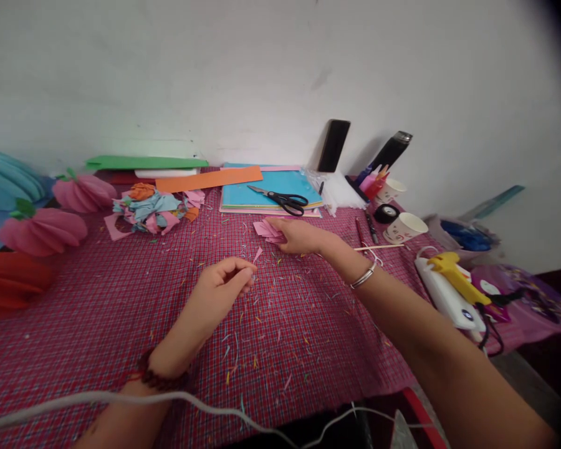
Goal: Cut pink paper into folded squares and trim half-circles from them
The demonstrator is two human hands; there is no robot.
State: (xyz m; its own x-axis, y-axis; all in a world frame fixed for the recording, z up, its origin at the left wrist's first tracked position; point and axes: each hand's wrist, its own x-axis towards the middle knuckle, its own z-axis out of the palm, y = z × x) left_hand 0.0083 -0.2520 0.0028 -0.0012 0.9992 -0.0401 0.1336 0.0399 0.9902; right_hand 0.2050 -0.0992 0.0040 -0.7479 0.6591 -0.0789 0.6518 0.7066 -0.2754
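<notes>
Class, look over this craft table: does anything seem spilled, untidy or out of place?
Yes. Thin paper scraps lie strewn across the checked tablecloth around the left hand, which looks messy compared with the crumpled paper heaped farther back. A white cord also crosses the foreground.

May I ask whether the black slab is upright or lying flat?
Upright, leaning slightly: the black slab stands on its short edge.

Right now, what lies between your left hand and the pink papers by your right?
Head view: a small pink slip pinched in the left hand, then scrap-strewn tablecloth.
</notes>
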